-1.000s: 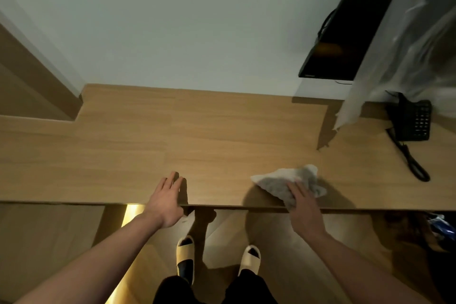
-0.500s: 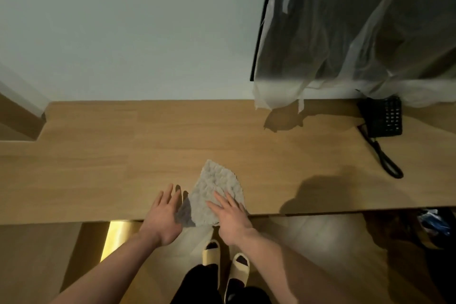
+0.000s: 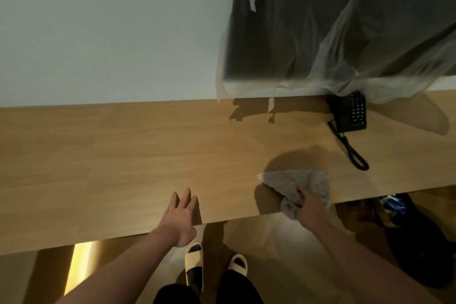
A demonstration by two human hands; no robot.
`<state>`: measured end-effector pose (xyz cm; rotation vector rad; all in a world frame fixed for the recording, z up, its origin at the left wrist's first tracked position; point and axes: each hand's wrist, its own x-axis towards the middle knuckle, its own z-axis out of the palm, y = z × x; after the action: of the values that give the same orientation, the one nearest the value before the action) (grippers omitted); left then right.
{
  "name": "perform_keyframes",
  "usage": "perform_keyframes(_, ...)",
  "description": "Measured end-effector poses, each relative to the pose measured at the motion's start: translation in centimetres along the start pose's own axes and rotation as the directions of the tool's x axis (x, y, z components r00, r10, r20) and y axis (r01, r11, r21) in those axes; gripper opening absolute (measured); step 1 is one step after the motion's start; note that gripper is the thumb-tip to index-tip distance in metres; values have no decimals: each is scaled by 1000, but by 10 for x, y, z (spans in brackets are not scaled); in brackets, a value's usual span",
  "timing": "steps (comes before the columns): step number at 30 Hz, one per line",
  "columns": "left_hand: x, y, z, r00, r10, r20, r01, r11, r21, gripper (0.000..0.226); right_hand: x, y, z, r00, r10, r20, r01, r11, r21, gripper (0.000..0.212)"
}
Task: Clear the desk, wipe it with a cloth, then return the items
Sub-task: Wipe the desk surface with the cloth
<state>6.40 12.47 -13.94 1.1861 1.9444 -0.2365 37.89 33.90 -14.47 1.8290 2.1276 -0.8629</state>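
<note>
**Wooden desk against a pale wall**

Head view: a long wooden desk (image 3: 123, 155) runs along a plain pale wall (image 3: 98, 32). At its far right a black telephone (image 3: 349, 112) sits beneath a dark screen draped in clear plastic sheeting (image 3: 345, 32). The left hand (image 3: 181, 215) lies flat, fingers spread, holding nothing, at the near edge. The right hand (image 3: 312, 210) clutches a grey cloth (image 3: 298, 184) lying on the desktop's near edge. Below is wood flooring (image 3: 271, 254).
</note>
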Motion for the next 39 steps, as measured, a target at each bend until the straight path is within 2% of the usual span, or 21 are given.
perform_keyframes(3, 4, 13, -2, 999, 54, 0, -54, 998, 39, 95, -2, -24, -8, 996, -53, -69, 57, 996, 72, 60)
perform_keyframes(6, 10, 34, -10, 995, 89, -55, -89, 996, 0, 92, -4, -52, 4, 958, -274, -81, 270, 961, -56, 58)
perform_keyframes(8, 16, 50, -17, 991, 99, -88, -99, 995, 1, 92, -2, -65, 17, 932, -362, 14, 362, 928, -92, 65)
perform_keyframes(10, 22, 67, -23, 988, 109, -111, -108, 994, 13, 93, -2, -73, 25, 926, -359, 114, 374, 914, -157, 78)
perform_keyframes(12, 32, 83, -25, 987, 100, -127, -100, 995, 6, 95, -3, -70, 26, 918, -346, 196, 384, 899, -210, 83)
perform_keyframes(17, 60, 129, -12, 987, 46, -154, -43, 999, 23, 104, 14, -3, 14, 873, -402, 278, 459, 869, -184, 87)
perform_keyframes(21, 67, 191, -6, 989, 12, -147, -10, 1000, 16, 116, 41, 75, -24, 877, -421, 230, 462, 870, -171, 85)
perform_keyframes(25, 76, 248, -2, 987, 16, -157, -13, 1000, 16, 94, 71, 154, -82, 910, -354, 213, 399, 889, -226, 85)
perform_keyframes(31, 89, 294, 8, 984, 60, -168, -58, 998, 15, 94, 102, 244, -152, 948, -197, 251, 258, 936, -238, 83)
perform_keyframes(35, 81, 304, 9, 981, 47, -186, -42, 999, 33, 95, 104, 235, -165, 958, -249, 140, 269, 952, -146, 70)
perform_keyframes(39, 80, 294, 9, 981, 26, -192, -22, 999, 23, 94, 85, 178, -143, 914, -387, 120, 394, 918, -43, 65)
